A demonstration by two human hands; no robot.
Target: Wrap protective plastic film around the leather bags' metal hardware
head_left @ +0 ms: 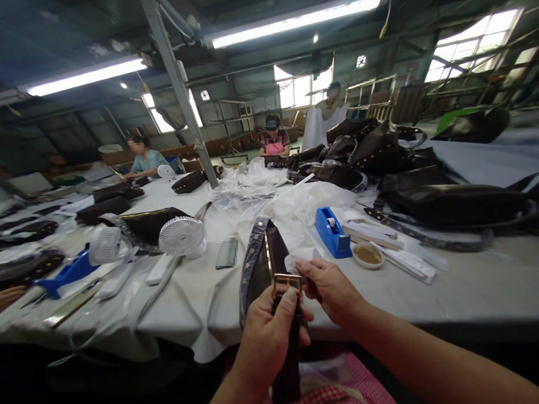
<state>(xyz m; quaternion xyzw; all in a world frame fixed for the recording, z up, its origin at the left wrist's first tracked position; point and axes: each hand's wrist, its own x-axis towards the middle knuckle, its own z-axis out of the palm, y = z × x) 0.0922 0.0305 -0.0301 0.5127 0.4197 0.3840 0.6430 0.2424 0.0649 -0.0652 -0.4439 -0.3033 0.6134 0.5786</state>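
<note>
My left hand (267,332) is closed around a dark strap (286,371), its thumb pressed just below a gold-coloured buckle (287,278). The strap's lower end hangs down over my lap. At the buckle's right side, my right hand (331,285) pinches a thin piece of clear plastic film (292,262) between thumb and fingertips. Right behind the buckle lies a dark brown bag (278,249) with a gold zip line. A studded strap (251,268) in clear plastic runs along the bag's left side. My left fingers partly hide the strap being held.
To the right stand a blue tape dispenser (332,232) and a small dish of brown stuff (367,255). A white fan (181,235), a phone-like slab (227,253) and another blue dispenser (67,273) are on the left. Dark bags (374,147) pile up behind. Several people work farther back.
</note>
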